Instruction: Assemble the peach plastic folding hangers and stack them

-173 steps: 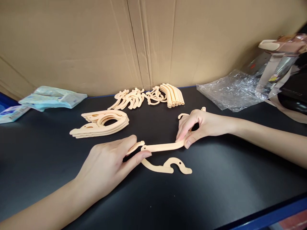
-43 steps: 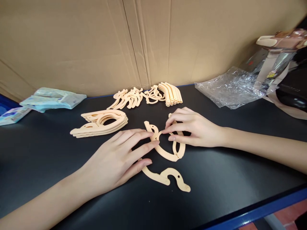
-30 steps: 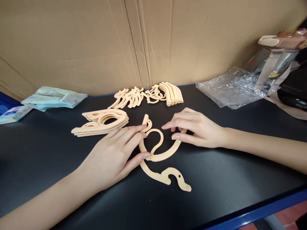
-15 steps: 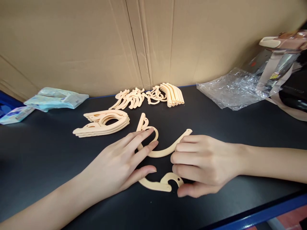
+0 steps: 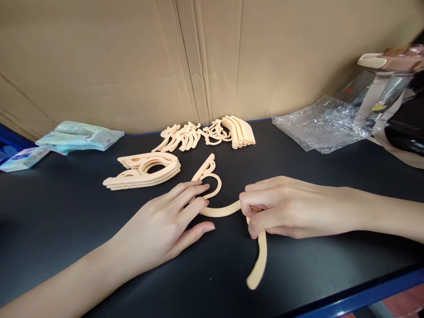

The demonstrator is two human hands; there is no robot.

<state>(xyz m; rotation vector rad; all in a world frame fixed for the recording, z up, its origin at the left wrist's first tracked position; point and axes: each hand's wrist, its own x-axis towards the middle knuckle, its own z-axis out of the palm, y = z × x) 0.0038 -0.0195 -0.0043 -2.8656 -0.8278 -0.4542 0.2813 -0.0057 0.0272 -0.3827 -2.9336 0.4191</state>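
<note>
Shifted rightward, the curved piece [image 5: 260,260] is now pinched in my right hand [image 5: 288,208], its long axis running toward me; the looped pieces [image 5: 221,212] lie left of it and farther off on the tabletop [image 5: 172,293], touched by my loosely spread left hand [image 5: 172,216].

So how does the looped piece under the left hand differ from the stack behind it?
The looped piece is spread open, one arm running to the right hand; the stack is several folded pieces layered together. The left hand's fingers partly cover the looped piece; the stack is clear of both hands. Both are pale beige.
</note>
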